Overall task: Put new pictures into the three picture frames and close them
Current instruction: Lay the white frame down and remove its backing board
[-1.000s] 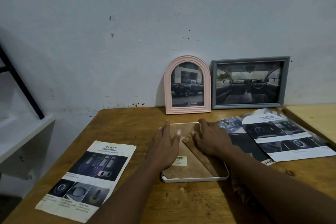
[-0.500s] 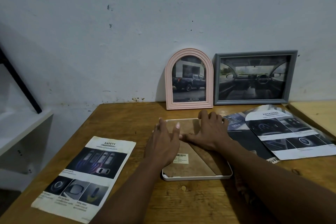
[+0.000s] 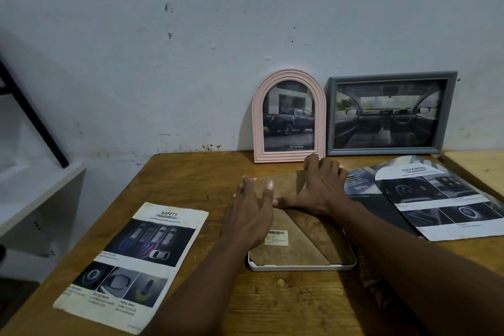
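We find a white frame (image 3: pixel 300 267) lying face down on the desk (image 3: pixel 191 172), close to the near edge. Its brown backing (image 3: pixel 289 254) sits inside the rim, with a folded stand flap across it. A barcode sticker (image 3: pixel 276 237) is fixed to the backing; its print is too small to read.

The left hand (image 3: pixel 249 213) rests flat on the backing's left part, fingers (image 3: pixel 268 188) nearly straight. The right hand (image 3: pixel 319 188) is spread wide, its fingers (image 3: pixel 324 165) bent at the far edge; whether they grip or only press, we cannot tell.

A leaflet headed "SAFETY" (image 3: pixel 136 259) lies left, one headed "ADVANCED" (image 3: pixel 436 199) right. Against the wall stand a pink arched frame (image 3: pixel 257 117), its picture marked "TOYOTA", and a grey frame (image 3: pixel 390 76).
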{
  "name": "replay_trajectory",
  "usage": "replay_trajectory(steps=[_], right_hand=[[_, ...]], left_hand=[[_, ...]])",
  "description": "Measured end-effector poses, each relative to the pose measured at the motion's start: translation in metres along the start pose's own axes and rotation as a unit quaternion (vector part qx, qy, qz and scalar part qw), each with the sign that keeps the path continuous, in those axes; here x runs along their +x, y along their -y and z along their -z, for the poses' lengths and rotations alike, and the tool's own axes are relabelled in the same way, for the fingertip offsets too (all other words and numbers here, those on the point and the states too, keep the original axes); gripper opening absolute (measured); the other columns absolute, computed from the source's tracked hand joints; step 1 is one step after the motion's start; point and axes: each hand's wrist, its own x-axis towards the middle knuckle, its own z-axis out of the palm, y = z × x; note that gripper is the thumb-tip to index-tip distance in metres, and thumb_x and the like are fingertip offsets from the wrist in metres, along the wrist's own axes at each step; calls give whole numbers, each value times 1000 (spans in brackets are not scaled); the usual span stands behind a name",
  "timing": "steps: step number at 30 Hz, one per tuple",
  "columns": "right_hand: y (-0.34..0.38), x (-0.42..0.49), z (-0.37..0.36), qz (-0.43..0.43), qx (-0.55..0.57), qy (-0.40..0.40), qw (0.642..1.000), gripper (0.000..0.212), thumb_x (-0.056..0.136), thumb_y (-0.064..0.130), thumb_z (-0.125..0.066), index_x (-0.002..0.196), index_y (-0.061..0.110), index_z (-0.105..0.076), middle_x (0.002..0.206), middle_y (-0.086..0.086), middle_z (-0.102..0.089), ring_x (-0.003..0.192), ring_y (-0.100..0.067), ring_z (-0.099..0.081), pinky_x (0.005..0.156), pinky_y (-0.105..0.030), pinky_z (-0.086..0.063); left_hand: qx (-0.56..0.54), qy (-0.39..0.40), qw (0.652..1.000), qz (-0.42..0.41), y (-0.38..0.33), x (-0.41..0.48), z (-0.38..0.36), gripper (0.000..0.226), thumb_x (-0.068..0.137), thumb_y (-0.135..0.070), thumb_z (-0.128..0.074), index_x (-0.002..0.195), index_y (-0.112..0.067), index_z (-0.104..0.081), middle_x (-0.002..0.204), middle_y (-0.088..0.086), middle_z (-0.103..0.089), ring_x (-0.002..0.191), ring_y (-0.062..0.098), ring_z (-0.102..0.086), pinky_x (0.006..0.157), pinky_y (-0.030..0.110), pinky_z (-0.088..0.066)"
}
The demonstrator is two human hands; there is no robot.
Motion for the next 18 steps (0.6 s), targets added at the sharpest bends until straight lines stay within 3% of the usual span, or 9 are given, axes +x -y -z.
replay_trajectory(steps=[6, 10, 18], right_hand=[[0, 1, 1, 19, 10, -24, 999, 117, 31, 108, -38, 116, 29, -28, 119, -7, -36, 106, -23, -38, 93, -42, -36], [0, -4, 3, 36, 73, -32, 996, 122, 31, 105, -48, 123, 28, -23, 119, -5, -31, 103, -22, -44, 88, -40, -48], [-2, -4, 1, 57, 178, -103, 977, 101, 55, 75, -78, 128, 25, -30, 129, -5, -30, 103, -16, -41, 82, -34, -46]], left_hand=[[-26, -8, 1000, -7, 3, 1, -1, 96, 81, -85, -4, 162, -35, -1, 170, -2, -17, 156, 29, -14, 120, 53, -19], [-28, -18, 999, -9, 4, 2, -3, 92, 81, -85, -2, 161, -41, 1, 169, -3, -18, 154, 30, -21, 119, 53, -22], [-60, -26, 997, -27, 6, 5, -4, 109, 63, -101, 4, 158, -48, 4, 170, -6, -13, 153, 31, -23, 117, 58, -23]])
